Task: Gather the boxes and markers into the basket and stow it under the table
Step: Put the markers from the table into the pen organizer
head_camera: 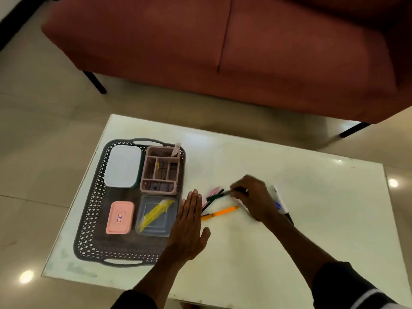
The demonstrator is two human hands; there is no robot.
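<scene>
Now we've got the boxes (123, 166) already sitting in the basket (89, 210) at left of frame. Our left hand (189, 221) lies flat, fingers together, beside it; our right hand (252, 197) pinches a dark marker (217, 194). The orange marker (219, 212) and others still wait on the table (289, 253); stowing remains.
</scene>
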